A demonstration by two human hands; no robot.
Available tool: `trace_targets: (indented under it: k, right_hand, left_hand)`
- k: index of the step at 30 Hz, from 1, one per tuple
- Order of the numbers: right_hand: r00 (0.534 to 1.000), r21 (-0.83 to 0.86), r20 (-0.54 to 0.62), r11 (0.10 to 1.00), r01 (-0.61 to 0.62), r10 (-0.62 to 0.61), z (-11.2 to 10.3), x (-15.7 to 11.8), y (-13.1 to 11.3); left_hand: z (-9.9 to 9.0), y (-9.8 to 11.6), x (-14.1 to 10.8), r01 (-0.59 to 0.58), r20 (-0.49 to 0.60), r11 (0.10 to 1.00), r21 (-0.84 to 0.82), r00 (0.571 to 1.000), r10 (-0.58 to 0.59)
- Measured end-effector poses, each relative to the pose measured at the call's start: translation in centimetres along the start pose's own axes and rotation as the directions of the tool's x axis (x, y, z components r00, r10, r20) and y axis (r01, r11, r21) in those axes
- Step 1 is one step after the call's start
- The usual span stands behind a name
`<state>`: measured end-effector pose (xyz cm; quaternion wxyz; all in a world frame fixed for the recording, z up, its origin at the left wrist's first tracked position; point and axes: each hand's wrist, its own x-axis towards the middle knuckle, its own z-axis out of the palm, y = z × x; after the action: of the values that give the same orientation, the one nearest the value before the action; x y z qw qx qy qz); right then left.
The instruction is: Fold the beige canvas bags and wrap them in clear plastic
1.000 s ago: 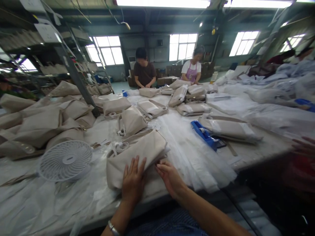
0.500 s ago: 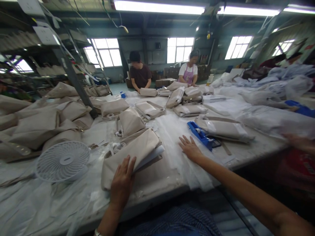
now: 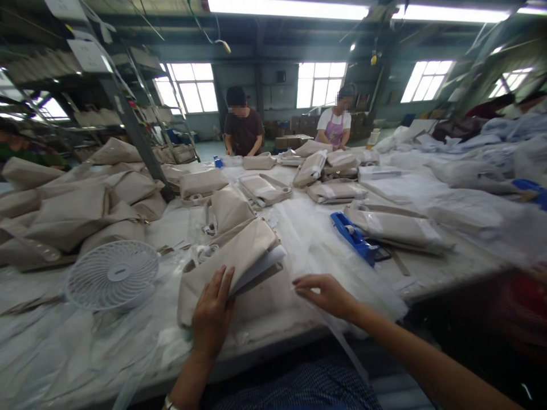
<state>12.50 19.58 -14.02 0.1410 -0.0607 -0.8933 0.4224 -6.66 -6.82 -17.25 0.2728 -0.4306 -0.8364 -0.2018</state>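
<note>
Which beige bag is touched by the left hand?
The frontmost bag, right of the fan: the left hand rests on it, and white material shows along its right side. Others lie farther from this hand.

The left hand [image 3: 211,313] hides part of the beige bag [image 3: 237,245]; the red-clad person [image 3: 519,299] at the right edge is blurred and cut off.

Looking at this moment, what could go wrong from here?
The white sheet shows between the folds of the beige bag; it might slip or crease if the left hand, flat on the bag, lifts.
The right hand seems to pinch plastic film lying in loose layers; several could come away together.
The blue tape dispenser lies beside the film and could snag it.
</note>
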Motion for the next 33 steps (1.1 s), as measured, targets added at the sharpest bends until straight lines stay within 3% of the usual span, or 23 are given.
trace_targets:
  k: [2, 3, 5, 7, 10, 13, 16, 19, 21, 22, 24, 27, 29, 33]
  right_hand:
    - [0.988, 0.042, 0.14, 0.997, -0.067, 0.061, 1.4, -1.1, -0.8]
    - [0.99, -0.014, 0.104, 0.995, -0.097, 0.098, 1.9, -1.4, -0.9]
    - [0.981, -0.204, -0.137, 0.965, -0.162, 0.135, 2.8, -1.3, -0.6]
    - [0.933, -0.378, -0.351, 0.9, -0.216, 0.077, 3.4, -0.7, 0.2]
    - [0.906, -0.501, -0.423, 0.837, -0.221, -0.014, 4.6, 0.4, 1.6]
    - [0.896, -0.509, -0.439, 0.84, -0.19, -0.063, 6.5, 1.1, 2.9]
    - [0.934, -0.487, -0.356, 0.86, -0.154, -0.034, 8.7, 1.1, 3.5]
    - [0.997, -0.408, -0.069, 0.913, 0.005, -0.037, 10.1, 0.6, 2.6]
    - [0.996, -0.273, 0.041, 0.958, 0.085, -0.077, 10.0, 0.3, 1.4]
    - [0.997, -0.214, 0.02, 0.974, 0.08, -0.077, 9.7, 0.3, 0.8]
    - [0.992, -0.181, -0.125, 0.983, 0.002, -0.025, 8.9, 0.4, 0.0]
    - [0.952, -0.316, -0.307, 0.942, -0.115, 0.013, 8.2, 1.2, 0.0]
    - [0.956, -0.423, -0.292, 0.897, -0.128, -0.001, 8.7, 2.0, 0.6]
    - [0.995, -0.513, -0.095, 0.857, -0.042, -0.009, 10.7, 3.8, 1.9]
  left_hand:
    - [-0.1, 0.1, 0.1, 0.009, -0.001, 1.0, -0.007, 1.0, -0.009]
    - [0.0, 0.2, 0.2, 0.008, 0.001, 1.0, -0.008, 1.0, -0.008]
    - [0.0, 0.1, 0.1, 0.003, 0.006, 1.0, -0.008, 1.0, -0.003]
    - [0.1, 0.0, 0.0, -0.002, 0.014, 1.0, -0.004, 1.0, 0.002]
    - [0.1, -0.1, -0.2, -0.005, 0.028, 1.0, -0.001, 1.0, 0.005]
    - [0.0, 0.0, -0.1, 0.004, 0.019, 1.0, -0.009, 1.0, -0.004]
    - [-0.2, 0.2, 0.0, 0.013, 0.01, 1.0, -0.024, 1.0, -0.012]
    - [-0.3, 0.3, 0.0, 0.021, 0.024, 0.999, -0.036, 1.0, -0.02]
    - [-0.3, 0.3, 0.0, 0.029, 0.034, 0.999, -0.044, 0.999, -0.028]
    - [-0.4, 0.3, -0.1, 0.032, 0.035, 0.998, -0.048, 0.999, -0.03]
    - [-0.4, 0.3, -0.1, 0.037, 0.032, 0.998, -0.053, 0.999, -0.035]
    - [-0.5, 0.4, 0.0, 0.041, 0.014, 0.998, -0.055, 0.999, -0.041]
    - [-0.5, 0.4, 0.0, 0.043, 0.011, 0.998, -0.052, 0.999, -0.042]
    - [-0.2, 0.5, -0.2, 0.028, 0.029, 0.999, -0.034, 0.999, -0.027]
